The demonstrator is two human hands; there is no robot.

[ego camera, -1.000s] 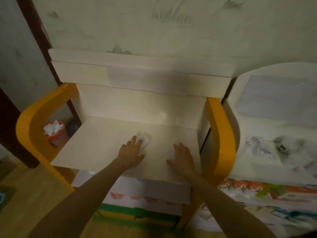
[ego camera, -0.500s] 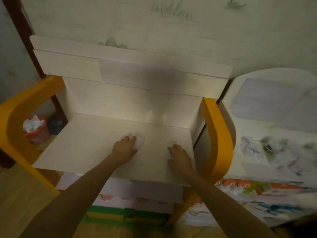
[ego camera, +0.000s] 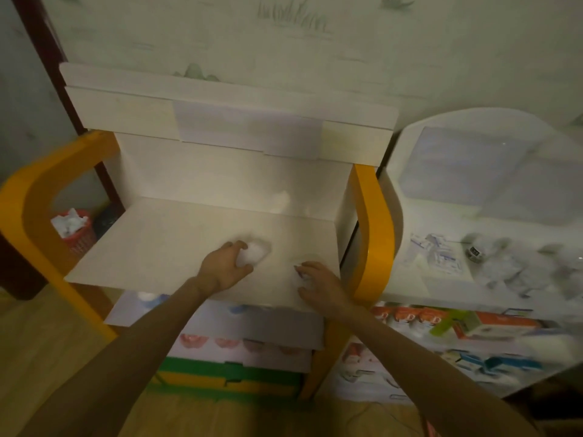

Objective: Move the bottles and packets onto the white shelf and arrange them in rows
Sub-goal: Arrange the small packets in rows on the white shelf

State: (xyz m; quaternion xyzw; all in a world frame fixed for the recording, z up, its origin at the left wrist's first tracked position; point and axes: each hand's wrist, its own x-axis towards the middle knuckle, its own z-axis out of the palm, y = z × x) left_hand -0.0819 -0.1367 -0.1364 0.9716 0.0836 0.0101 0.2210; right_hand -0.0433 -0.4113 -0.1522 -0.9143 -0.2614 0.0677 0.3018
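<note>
No readable labels or writing; too dim and blurred. Our left hand (ego camera: 224, 269) curls around a crumpled white wad (ego camera: 254, 254) on the white shelf (ego camera: 151, 247), near its front middle. Our right hand (ego camera: 318, 280) rests on the shelf's front right with fingers bent over something small and white (ego camera: 296, 272); whether it grips it, we cannot tell. Loose packets (ego camera: 437, 255) lie on the neighbouring white unit (ego camera: 410, 152), right of the shelf.

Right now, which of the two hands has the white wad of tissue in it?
The left hand: its fingers curl round the white wad on the shelf. The right hand lies nearer the orange post.
</note>
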